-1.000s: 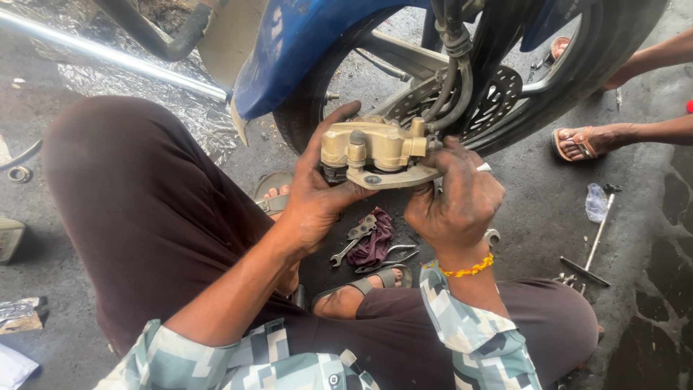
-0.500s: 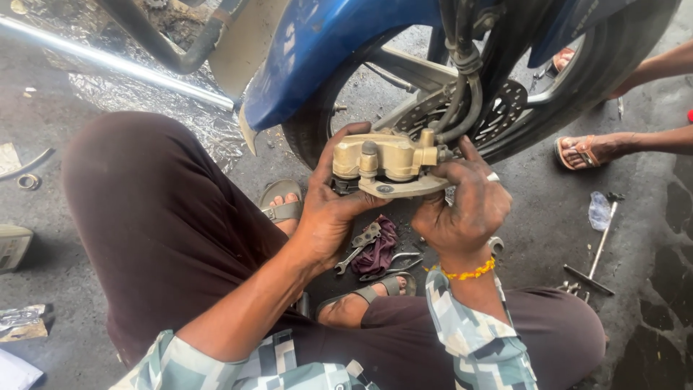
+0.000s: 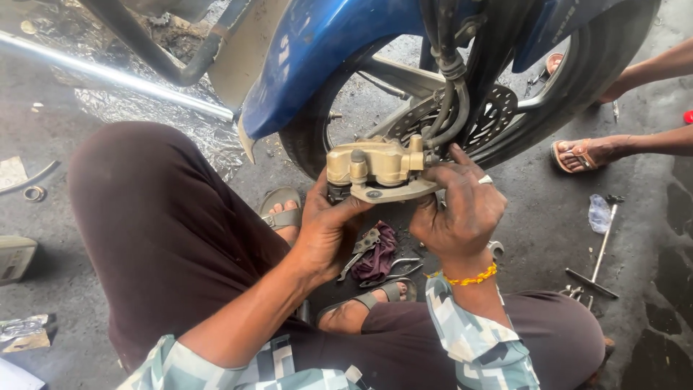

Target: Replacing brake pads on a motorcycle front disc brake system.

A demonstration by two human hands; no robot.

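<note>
Gold brake caliper (image 3: pixel 379 170) in the clenched fingers of left hand (image 3: pixel 328 231) and right hand (image 3: pixel 460 213).

Clear plastic packet (image 3: pixel 598 213) on the floor at right, crumpled foil wrapper (image 3: pixel 23 328) — perhaps — lower left

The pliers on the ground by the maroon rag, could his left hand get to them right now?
Probably not at once: the left hand grips the brake caliper together with the right hand. The pliers lie just below, nothing covering them, so it would have to let go first.
</note>
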